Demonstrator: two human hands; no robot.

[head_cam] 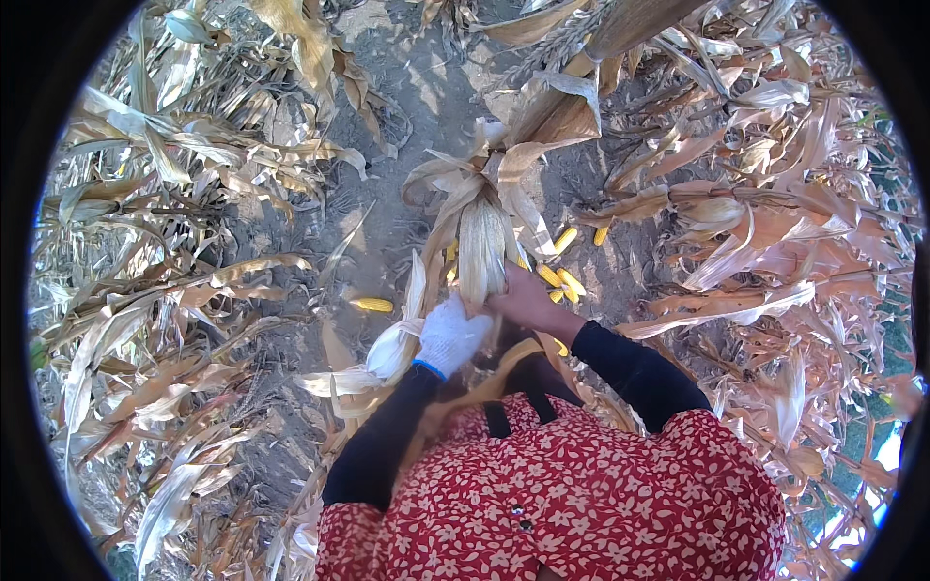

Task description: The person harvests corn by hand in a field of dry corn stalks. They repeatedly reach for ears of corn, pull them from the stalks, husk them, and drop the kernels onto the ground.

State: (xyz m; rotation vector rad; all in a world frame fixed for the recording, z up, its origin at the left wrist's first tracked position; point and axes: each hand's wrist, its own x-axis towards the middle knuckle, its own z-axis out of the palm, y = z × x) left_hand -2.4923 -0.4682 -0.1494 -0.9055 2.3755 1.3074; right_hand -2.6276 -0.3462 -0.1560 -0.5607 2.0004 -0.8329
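A husked ear of corn (481,243), wrapped in dry pale leaves, hangs from a dried stalk in front of me. My left hand (452,332), in a white knit glove with a blue cuff, closes around the lower end of this ear. From the other side my bare right hand (524,296) grips the husk near the same end; its fingertips are partly hidden behind the leaves. Beside the gloved hand hangs another pale husk (392,350). Bare yellow corn cobs (559,279) lie in a loose group on the soil, just beyond my right hand.
One yellow cob (372,305) lies apart on the soil (392,181) to the left. Dry corn stalks and leaves cover the left side (182,290) and the right side (770,240). A thick stalk (632,29) leans in from the top right.
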